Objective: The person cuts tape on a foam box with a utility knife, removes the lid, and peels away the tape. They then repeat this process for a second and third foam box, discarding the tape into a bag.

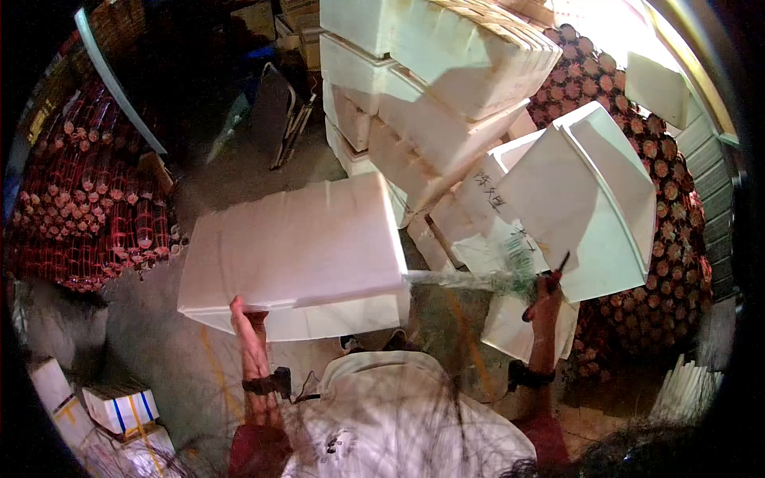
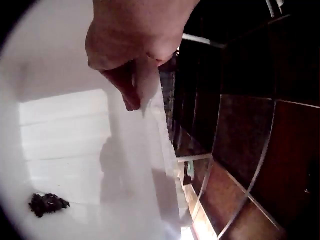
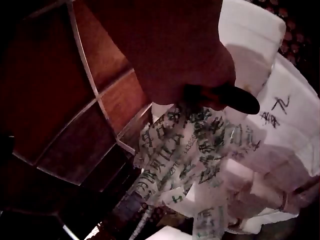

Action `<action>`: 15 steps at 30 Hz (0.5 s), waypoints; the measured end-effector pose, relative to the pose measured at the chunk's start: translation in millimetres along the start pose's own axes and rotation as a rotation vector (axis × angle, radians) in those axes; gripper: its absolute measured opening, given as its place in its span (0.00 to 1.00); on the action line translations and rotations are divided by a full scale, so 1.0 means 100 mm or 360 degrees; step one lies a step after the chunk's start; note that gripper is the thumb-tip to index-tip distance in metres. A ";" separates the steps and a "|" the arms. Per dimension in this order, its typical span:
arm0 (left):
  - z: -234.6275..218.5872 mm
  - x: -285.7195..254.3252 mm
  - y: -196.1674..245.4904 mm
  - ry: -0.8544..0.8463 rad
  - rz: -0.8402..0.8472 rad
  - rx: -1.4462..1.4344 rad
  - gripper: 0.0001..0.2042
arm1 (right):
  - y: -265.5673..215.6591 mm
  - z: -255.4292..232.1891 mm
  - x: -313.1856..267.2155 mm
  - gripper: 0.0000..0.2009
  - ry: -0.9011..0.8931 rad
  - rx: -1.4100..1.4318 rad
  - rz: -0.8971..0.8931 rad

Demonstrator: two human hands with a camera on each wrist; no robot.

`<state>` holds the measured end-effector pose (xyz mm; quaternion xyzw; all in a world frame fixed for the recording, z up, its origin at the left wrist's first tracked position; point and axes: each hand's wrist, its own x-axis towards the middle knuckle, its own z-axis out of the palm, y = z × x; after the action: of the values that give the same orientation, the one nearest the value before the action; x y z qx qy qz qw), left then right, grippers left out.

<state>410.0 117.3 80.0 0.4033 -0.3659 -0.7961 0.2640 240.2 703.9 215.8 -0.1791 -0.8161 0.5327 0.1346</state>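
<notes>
A large white foam box (image 1: 295,247) is tilted in front of the person, its open side toward the body. The left hand (image 1: 251,342) grips the near rim, with fingertips over the wall in the left wrist view. Inside the box lies a dark clump (image 2: 48,204). The right hand (image 1: 545,311) is out to the right, holding a slim black-handled tool (image 3: 240,100) together with bunched clear packing tape (image 3: 175,160) with green print. In the head view the tape stretches from the box's right side to this hand. The tool's working end is hidden in the right wrist view.
Stacked white foam boxes (image 1: 446,143) stand ahead, with a tilted one (image 1: 590,199) leaning at the right. Red-netted bundles are piled at the left (image 1: 88,199) and more (image 1: 661,295) at the right. Smaller taped boxes (image 1: 123,408) sit at lower left.
</notes>
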 end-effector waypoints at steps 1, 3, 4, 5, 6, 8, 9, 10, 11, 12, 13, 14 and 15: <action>-0.01 -0.01 0.05 0.0033 0.0028 -0.0016 0.17 | 0.03 -0.13 -0.04 0.13 -0.0066 0.0058 0.0236; -0.18 0.15 0.01 0.0070 0.0014 -0.0114 0.17 | 0.12 -0.29 -0.02 0.14 0.0010 0.0025 0.0301; -0.20 0.15 0.01 0.0081 0.0044 -0.0118 0.18 | 0.02 -0.20 -0.10 0.16 0.0247 -0.0021 0.0169; -0.23 0.16 0.01 0.0089 0.0074 -0.0123 0.18 | 0.18 -0.22 -0.05 0.17 0.0347 -0.0120 0.0031; -0.28 0.21 0.02 0.0123 0.0061 -0.0172 0.17 | 0.44 -0.27 0.01 0.17 0.0450 -0.0218 -0.0108; -0.48 0.43 0.10 0.0195 0.0046 -0.0268 0.16 | 0.46 -0.52 -0.02 0.20 0.0252 -0.0374 0.0279; -0.72 0.61 0.13 -0.0002 0.0037 -0.0371 0.14 | 0.59 -0.51 0.02 0.17 0.0437 -0.0359 0.0108; -1.17 0.87 0.07 -0.0200 0.0024 -0.0471 0.12 | 0.78 -0.53 0.08 0.15 0.0616 -0.0361 -0.0066; -1.56 1.11 0.02 -0.0402 0.0009 -0.0568 0.12 | 1.04 -0.63 0.18 0.21 0.0720 -0.0398 -0.0121; -1.68 1.20 0.00 -0.0269 0.0132 -0.0404 0.12 | 0.91 -0.69 0.12 0.23 0.0524 -0.0449 0.0160; -1.80 1.30 -0.03 -0.0125 0.0239 -0.0230 0.12 | 0.78 -0.59 0.04 0.20 0.0559 -0.0356 0.0018; -1.48 1.01 0.13 0.0098 0.0247 -0.0215 0.11 | 0.66 -0.45 -0.07 0.18 0.0593 -0.0264 -0.0121; -1.55 1.03 0.15 0.0158 0.0169 -0.0270 0.12 | 0.77 -0.51 -0.06 0.22 0.0523 -0.0261 -0.0041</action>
<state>486.7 -22.9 -17.1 0.3984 -0.3045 -0.7882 0.3568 278.1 771.3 164.8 -0.2637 -0.8260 0.4261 0.2580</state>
